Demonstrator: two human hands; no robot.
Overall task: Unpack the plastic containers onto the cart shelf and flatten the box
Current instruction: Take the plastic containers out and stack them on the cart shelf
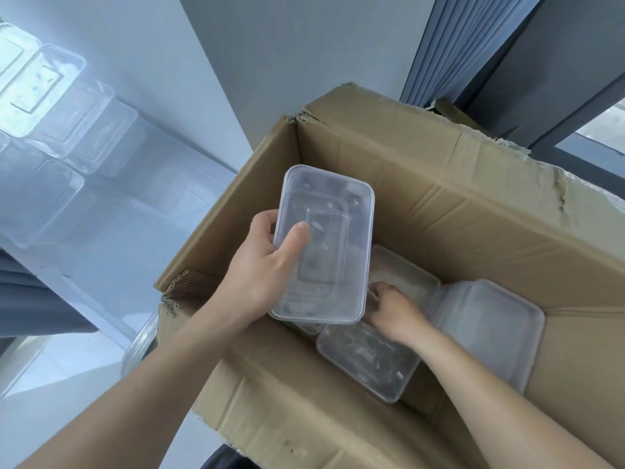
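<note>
Two bare hands work over an open cardboard box. The left hand grips a clear plastic container above the box, thumb curled over its near rim and fingers underneath. The right hand reaches down inside the box among loose containers; its fingertips are hidden behind the held one, so I cannot tell whether they are apart or closed. A nested stack lies at the box's right. Several unpacked containers sit on the pale shelf, upper left.

No text, label or number can be read anywhere.
</note>
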